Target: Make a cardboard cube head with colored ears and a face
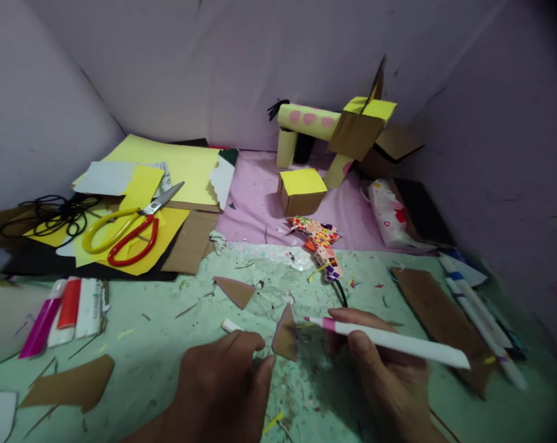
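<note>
My left hand (223, 381) is closed, with thumb and forefinger at the lower left corner of a small cardboard triangle (285, 337) with pinkish edges. A short white tube-like end (231, 325) pokes out past its knuckles; the rest is hidden. My right hand (380, 369) grips a white marker (398, 343) whose pink tip points left, close to the triangle's right side. Another cardboard triangle (236, 291) with a pinkish edge lies a little farther back. Beyond the right hand rests a flower-patterned glue gun (319, 240) with a black cord.
A cardboard animal figure (312, 122) stands at the back, behind a yellow-topped box (302, 192). Scissors (125, 234) lie on papers at left, above several markers (68, 311). At right are a cardboard strip (437, 323) and more markers (479, 314). Scraps litter the green cloth (167, 344).
</note>
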Demonstrator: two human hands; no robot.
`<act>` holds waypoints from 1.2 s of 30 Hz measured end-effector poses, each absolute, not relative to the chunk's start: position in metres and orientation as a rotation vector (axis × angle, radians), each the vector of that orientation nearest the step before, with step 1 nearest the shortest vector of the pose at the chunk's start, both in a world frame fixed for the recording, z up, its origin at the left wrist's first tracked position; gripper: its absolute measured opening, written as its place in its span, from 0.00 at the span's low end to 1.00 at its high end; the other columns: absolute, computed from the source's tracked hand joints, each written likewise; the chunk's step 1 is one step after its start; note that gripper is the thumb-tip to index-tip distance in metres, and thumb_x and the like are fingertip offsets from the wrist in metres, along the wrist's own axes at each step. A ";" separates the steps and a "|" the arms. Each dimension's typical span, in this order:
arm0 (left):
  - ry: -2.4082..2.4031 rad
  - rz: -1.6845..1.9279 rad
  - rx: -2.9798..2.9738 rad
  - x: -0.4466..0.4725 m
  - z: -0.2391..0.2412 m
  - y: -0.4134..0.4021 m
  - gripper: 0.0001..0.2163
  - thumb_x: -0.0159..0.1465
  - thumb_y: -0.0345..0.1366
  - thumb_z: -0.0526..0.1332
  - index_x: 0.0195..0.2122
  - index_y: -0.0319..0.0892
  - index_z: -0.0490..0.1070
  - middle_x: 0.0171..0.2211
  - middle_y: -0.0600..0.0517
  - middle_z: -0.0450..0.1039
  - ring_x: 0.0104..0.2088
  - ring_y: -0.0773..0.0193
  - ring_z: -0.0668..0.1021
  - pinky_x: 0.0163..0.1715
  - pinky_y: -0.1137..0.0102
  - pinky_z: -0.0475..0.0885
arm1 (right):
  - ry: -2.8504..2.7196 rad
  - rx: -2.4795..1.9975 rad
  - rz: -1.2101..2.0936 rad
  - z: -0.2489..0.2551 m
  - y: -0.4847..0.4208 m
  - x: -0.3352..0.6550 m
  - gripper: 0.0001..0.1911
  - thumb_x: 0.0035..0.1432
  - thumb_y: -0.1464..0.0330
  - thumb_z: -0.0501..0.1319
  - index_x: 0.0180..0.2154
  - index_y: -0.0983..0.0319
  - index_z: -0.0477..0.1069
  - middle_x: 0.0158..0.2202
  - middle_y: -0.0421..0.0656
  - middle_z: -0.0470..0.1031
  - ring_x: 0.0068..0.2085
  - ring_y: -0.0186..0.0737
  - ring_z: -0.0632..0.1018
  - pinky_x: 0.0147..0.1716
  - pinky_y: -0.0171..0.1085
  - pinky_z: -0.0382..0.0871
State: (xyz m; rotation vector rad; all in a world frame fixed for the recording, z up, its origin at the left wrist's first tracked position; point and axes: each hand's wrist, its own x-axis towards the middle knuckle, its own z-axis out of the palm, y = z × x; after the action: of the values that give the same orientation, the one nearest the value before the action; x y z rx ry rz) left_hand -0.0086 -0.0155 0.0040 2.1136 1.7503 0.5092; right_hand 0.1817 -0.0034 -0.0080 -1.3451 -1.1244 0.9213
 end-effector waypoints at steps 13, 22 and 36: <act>2.062 0.478 1.442 -0.062 0.020 0.055 0.14 0.58 0.40 0.54 0.41 0.42 0.73 0.34 0.50 0.77 0.35 0.57 0.77 0.34 0.68 0.68 | -1.149 -1.438 0.961 -0.009 -0.003 0.186 0.13 0.54 0.56 0.62 0.37 0.56 0.78 0.23 0.41 0.75 0.24 0.38 0.74 0.22 0.33 0.68; 2.014 0.395 1.502 -0.052 0.021 0.053 0.10 0.53 0.37 0.57 0.35 0.42 0.73 0.27 0.51 0.72 0.27 0.59 0.73 0.25 0.69 0.62 | -1.132 -1.436 0.974 -0.009 -0.004 0.182 0.11 0.54 0.57 0.63 0.37 0.53 0.78 0.23 0.39 0.75 0.25 0.36 0.74 0.23 0.31 0.69; 2.007 0.268 1.720 -0.037 0.021 0.045 0.06 0.52 0.32 0.55 0.29 0.45 0.70 0.36 0.50 0.72 0.33 0.55 0.74 0.28 0.66 0.59 | -1.143 -1.374 1.005 -0.012 -0.002 0.184 0.12 0.55 0.59 0.63 0.38 0.57 0.77 0.23 0.41 0.75 0.24 0.38 0.74 0.23 0.34 0.70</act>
State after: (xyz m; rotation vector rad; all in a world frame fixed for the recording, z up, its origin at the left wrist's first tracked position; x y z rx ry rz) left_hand -0.0368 0.0447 0.0208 1.7204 2.0075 0.2682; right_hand 0.1840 -0.0025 -0.0117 -1.3739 -1.1427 1.0052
